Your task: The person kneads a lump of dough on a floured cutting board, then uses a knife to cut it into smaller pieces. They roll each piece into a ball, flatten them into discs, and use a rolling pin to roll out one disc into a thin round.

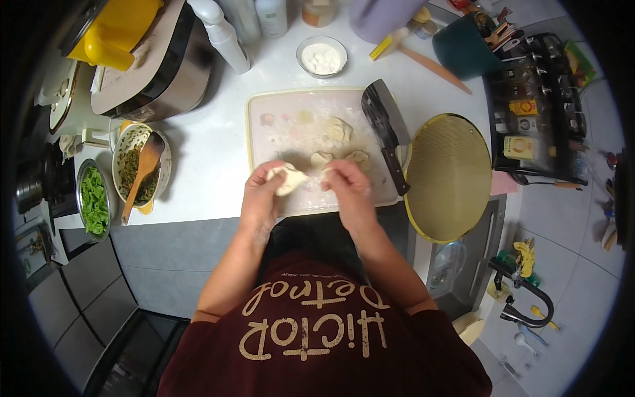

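My left hand [262,191] grips a piece of pale dough [288,179] over the front of a floured cutting board [265,144]. The dough tapers to a point towards my right hand [351,191], whose thumb and fingers are pinched on a small pale bit of dough [326,173]; blur hides whether the two pieces join. Behind my hands, a dough lump [339,130] and two smaller dough pieces, one at the left [321,159] and one at the right [358,159], rest on the board. A cleaver [384,124] with a dark handle lies along the board's right side.
A small bowl of flour [321,58] stands behind the board. To the right are a round ribbed tray [449,178] and a rack of seasonings [528,114]. At left sit a bowl of chopped filling [130,164] with a wooden spatula [144,171], and a bowl of greens [94,198].
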